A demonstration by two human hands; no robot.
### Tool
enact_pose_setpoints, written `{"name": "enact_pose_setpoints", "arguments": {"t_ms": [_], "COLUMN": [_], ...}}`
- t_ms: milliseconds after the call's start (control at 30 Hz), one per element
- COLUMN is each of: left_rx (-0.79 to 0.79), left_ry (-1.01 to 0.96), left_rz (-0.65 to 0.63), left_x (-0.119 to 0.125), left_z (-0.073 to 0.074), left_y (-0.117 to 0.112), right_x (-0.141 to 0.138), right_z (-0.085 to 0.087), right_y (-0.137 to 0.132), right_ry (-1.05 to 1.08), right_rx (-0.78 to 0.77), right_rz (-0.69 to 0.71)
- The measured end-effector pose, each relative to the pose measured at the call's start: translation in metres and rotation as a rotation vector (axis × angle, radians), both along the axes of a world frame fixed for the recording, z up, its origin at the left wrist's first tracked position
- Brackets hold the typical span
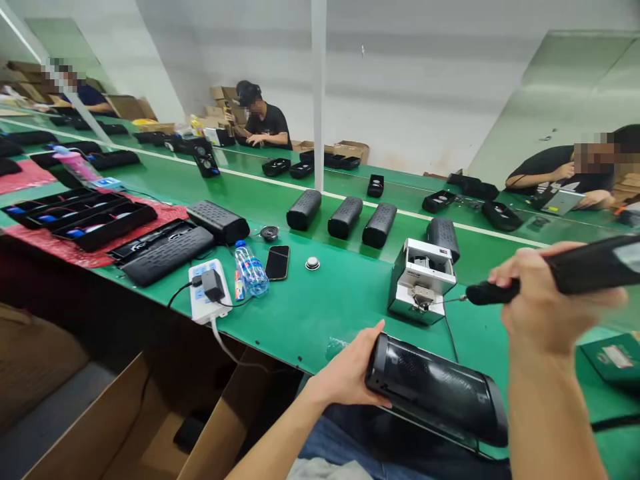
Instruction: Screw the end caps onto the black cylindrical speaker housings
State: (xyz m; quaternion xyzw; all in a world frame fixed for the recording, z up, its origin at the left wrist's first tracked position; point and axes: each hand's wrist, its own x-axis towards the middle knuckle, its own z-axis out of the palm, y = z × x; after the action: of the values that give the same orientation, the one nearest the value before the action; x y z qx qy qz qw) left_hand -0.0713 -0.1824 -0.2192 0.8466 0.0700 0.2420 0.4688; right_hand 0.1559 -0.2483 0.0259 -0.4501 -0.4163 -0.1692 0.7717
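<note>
My left hand [347, 375] grips the left end of a black speaker case [437, 387], which lies tilted over the table's front edge above my lap. In my closed right hand [537, 303] is a black electric screwdriver [595, 263], held almost level. Its thin bit points left and reaches the front of a small white-and-black screw feeder [407, 297], near the metal outlet. I cannot make out whether a screw sits on the bit. Behind the feeder stands another black speaker case [444, 235].
Several black cases [345, 217] stand along the green table [330, 300]. To the left are a power strip [203, 313], a water bottle [251, 270], a phone [277, 263] and a small round speaker driver [313, 263]. Across the line sit co-workers [270, 123]. A cardboard box [220, 413] stands below.
</note>
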Motion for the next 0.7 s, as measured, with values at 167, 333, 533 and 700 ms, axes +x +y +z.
{"name": "enact_pose_setpoints", "arguments": {"t_ms": [167, 333, 533, 700], "left_rx": [-0.005, -0.001, -0.002, 0.005], "left_ry": [-0.008, 0.007, 0.021, 0.017], "left_rz": [-0.002, -0.002, 0.012, 0.002], "left_x": [0.001, 0.001, 0.001, 0.000], "left_z": [-0.003, -0.004, -0.004, -0.001], "left_y": [0.000, 0.000, -0.001, 0.000], "right_x": [0.010, 0.010, 0.014, 0.009], "right_z": [-0.010, -0.010, -0.026, -0.019], "right_y": [0.037, 0.043, 0.044, 0.024], "right_ry": [0.019, 0.058, 0.098, 0.151], "right_rx": [-0.089, -0.148, -0.258, -0.229], "right_rz": [0.021, 0.036, 0.058, 0.076]}}
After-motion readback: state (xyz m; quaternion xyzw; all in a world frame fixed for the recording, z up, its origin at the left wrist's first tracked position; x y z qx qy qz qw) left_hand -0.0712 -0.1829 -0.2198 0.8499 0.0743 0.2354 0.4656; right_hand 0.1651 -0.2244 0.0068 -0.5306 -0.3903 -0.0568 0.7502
